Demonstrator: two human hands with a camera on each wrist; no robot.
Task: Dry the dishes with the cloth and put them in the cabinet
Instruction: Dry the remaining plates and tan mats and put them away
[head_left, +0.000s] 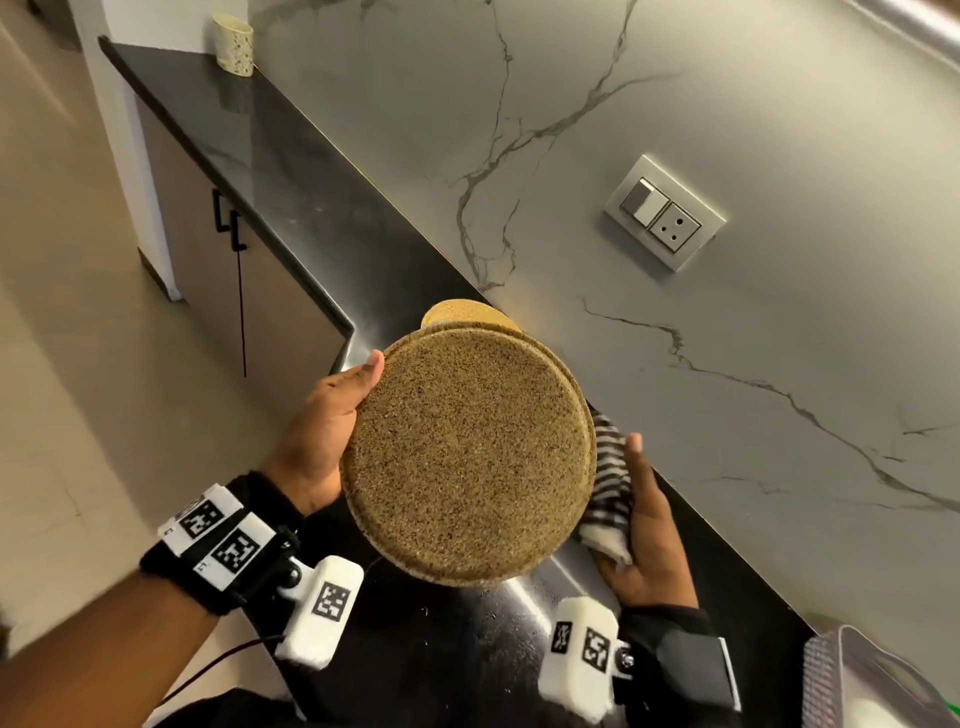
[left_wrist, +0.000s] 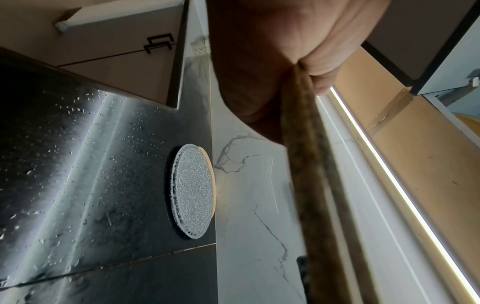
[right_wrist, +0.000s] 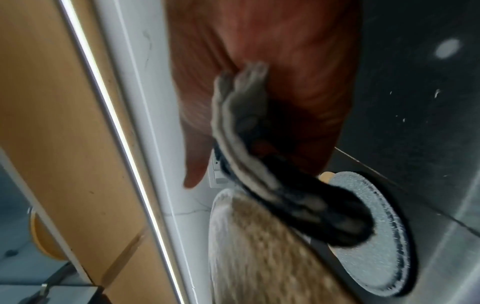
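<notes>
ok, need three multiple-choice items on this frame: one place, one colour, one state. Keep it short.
1. Where is the cup?
A. far end of the counter
B. on the floor
C. in the right hand

2. The cloth is:
A. plain red
B. black-and-white striped
C. green

3. The left hand:
A. rests open on the counter
B. grips the plate
C. holds the cloth

Answers: A, the cup stands by the wall at the counter's far end; B, dark and white stripes show in the right hand; B, its thumb lies over the plate's rim.

wrists: black straps (head_left: 260, 525) | white camera blocks (head_left: 322, 608) | square black-white markers | black cable
</notes>
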